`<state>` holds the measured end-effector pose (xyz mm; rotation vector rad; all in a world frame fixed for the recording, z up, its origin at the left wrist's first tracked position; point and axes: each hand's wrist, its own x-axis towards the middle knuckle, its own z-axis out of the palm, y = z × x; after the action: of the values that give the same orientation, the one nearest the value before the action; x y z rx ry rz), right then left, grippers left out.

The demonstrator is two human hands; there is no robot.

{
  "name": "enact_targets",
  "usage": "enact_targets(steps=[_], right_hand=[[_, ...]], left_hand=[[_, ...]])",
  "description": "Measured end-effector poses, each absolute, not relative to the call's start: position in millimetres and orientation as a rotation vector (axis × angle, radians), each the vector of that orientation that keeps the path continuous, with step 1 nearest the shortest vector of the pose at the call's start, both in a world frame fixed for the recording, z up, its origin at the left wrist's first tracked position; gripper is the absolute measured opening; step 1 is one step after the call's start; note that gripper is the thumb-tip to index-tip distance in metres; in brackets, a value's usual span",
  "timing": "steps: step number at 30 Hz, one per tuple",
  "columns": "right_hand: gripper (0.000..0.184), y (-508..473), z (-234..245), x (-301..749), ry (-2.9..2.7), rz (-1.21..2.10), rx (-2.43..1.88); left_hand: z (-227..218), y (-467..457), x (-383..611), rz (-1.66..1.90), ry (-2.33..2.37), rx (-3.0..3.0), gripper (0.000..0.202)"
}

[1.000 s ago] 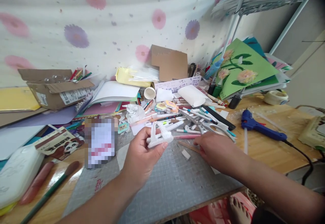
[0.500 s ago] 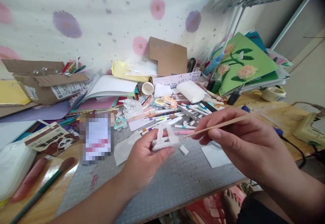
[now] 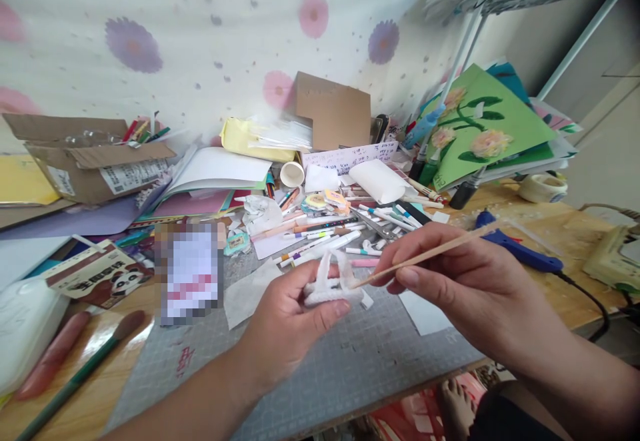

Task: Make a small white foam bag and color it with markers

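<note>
My left hand (image 3: pixel 295 324) is closed on a small white papery piece (image 3: pixel 327 289) with a rounded base and upright strips, held above the grey cutting mat (image 3: pixel 310 388). Between the thumb and fingers of my right hand (image 3: pixel 465 288) is a thin wooden stick (image 3: pixel 440 249), slanting down to the left. Its tip meets the right side of the white piece, at or just in front of the upright strip. A small white scrap (image 3: pixel 367 301) lies just beyond the piece. What the left fingers do behind the piece is hidden.
Pens (image 3: pixel 325 244) and scissors (image 3: pixel 375 225) lie heaped behind my hands. A blue glue gun (image 3: pixel 520 249) with a cord lies at right. At left are a brush (image 3: pixel 85 368), a panda packet (image 3: pixel 103 273) and a cardboard box (image 3: pixel 95 168). The table edge runs below.
The stick's tip has come down onto the white piece, and my right hand has shifted slightly left and lower. More of the glue gun shows now. My left hand keeps its hold.
</note>
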<state>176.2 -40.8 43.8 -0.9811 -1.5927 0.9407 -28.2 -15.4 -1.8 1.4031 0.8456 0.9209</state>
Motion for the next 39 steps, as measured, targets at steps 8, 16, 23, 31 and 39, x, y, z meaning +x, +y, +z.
enact_targets(steps=[8, 16, 23, 31, 39], right_hand=[[0.004, -41.8, 40.2, 172.7, -1.608, 0.898, -0.977], [0.004, -38.0, 29.4, 174.9, -1.430, 1.049, -0.864], [0.002, -36.4, 25.8, 175.1, -1.302, 1.144, -0.829], [0.006, -35.0, 24.4, 175.5, -1.410, 1.101, -0.915], [0.002, -33.5, 17.8, 177.8, -1.423, 1.071, -0.850]], left_hand=[[-1.6, -16.0, -27.4, 0.934, 0.859, 1.398, 0.017], [-5.4, -13.3, -30.0, 0.946, 0.801, 1.357, 0.017], [-5.4, -12.1, -31.5, 0.965, 0.838, 1.370, 0.016], [-4.1, -12.9, -29.7, 0.947, 0.827, 1.364, 0.016], [-7.7, -13.5, -27.7, 0.963, 0.696, 1.214, 0.017]])
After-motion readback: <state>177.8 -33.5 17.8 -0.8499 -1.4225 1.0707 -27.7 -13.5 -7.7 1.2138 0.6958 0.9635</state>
